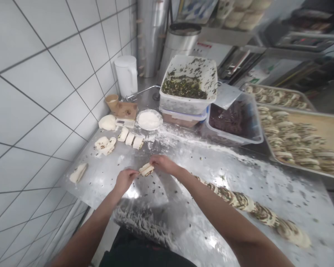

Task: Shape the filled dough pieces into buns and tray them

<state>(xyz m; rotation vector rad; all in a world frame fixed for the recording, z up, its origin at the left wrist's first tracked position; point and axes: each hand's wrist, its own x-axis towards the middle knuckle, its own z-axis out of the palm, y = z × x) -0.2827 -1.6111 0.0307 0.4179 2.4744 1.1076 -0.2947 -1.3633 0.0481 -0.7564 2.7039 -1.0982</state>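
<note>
Steel edge: loose white flour is scattered along the near side of the shiny metal worktable.
Twisted row: cream dough twists streaked with dark filling lie end to end, partly behind the right forearm.
Left hand: fingertips closed in a pinch on the near-left end of the held piece.
Held piece: a short, layered cream dough strip with dark flecks, between the hands, at or just above the metal; contact is unclear.
Right hand: fingertips pinching its opposite end.
Step in hand: probably stretching or twisting that strip.
Next move: seems to call for both pinches kept firm and an even, gentle pull, lest the layers tear.
Cut pieces: three stubby cream dough rolls, side by side beyond the left hand.
Farther back: a rectangular white plastic tub smeared with green-brown filling.
</note>
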